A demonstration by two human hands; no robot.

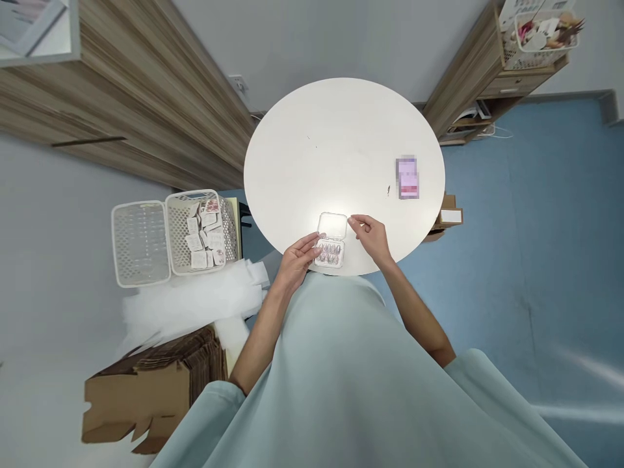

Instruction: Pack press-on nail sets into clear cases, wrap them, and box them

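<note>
A small clear plastic case (333, 226) lies open near the table's front edge, its transparent lid folded back. In its lower half, several shiny pinkish press-on nails (330, 249) sit in rows. My left hand (296, 263) grips the left side of this case, thumb over the lower half and fingers by the hinge. At the upper right corner of the lid, my right hand (371, 239) is closed in a pinch. Whether its fingertips hold the lid's edge or something tiny is too small to tell.
On the white oval table (341, 130) a blurred purple phone-like rectangle (408, 177) lies right, beside a small dark bit (389, 190). Left stand an open white basket (195, 234) of small packets, white wrapping sheets (195, 296) and flattened cardboard boxes (141, 396). Wooden cabinets flank the table.
</note>
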